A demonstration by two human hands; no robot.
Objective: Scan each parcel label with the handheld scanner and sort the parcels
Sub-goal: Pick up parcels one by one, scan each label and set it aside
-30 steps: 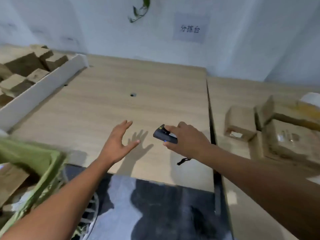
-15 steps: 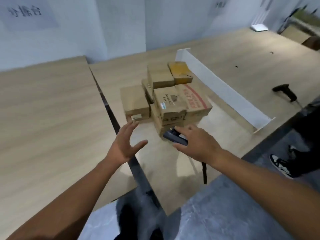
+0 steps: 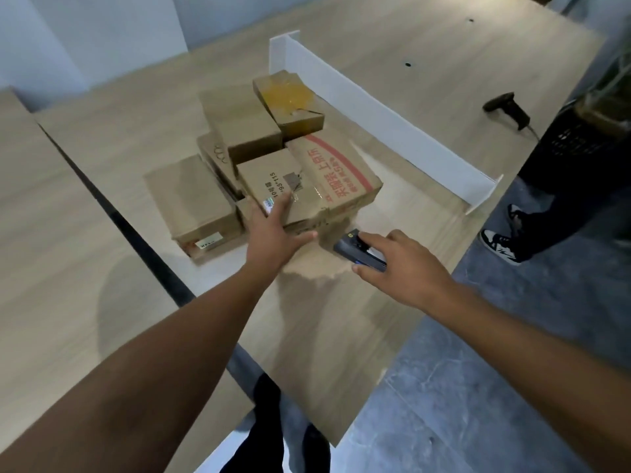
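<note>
Reaching toward 12 o'clock with the left hand (image 3: pixel 273 233), fingers (image 3: pixel 282 204) straight and a little apart, thumb swung out toward 3 o'clock, holding nothing. Fingertips set at the near edge of the printed parcel (image 3: pixel 269 179) on top of the parcel pile (image 3: pixel 239 141), right beside a small white label (image 3: pixel 268 207); too blurred to tell whether pressing on the cardboard or just above it. Gripping the handheld scanner (image 3: pixel 358 249) in the right hand (image 3: pixel 406 268), fingers clamped around its dark body, index finger stretched along the top, nose aimed at 10 o'clock toward the pile, over the counter (image 3: pixel 341 319) near the pile's 5 o'clock corner, apart from the cardboard. Touching the printed parcel at its 2 o'clock side, a wide red-lettered parcel (image 3: pixel 338 172); at 12 o'clock, higher in the heap and tilted, a yellow-taped parcel (image 3: pixel 290 97); at 9 o'clock, low on the counter, a flat parcel (image 3: pixel 191 199) with a label strip (image 3: pixel 206 245) on its near face. Standing on edge at 2 o'clock of the pile, a long white divider (image 3: pixel 375 128), running from 11 toward 4 o'clock. Beyond it, well apart, lying on the counter, a second black scanner (image 3: pixel 508 107). At 3 o'clock of the right hand, on the grey floor (image 3: pixel 461 404), another person's shoe (image 3: pixel 498 244) and dark trouser leg (image 3: pixel 546 213)
</note>
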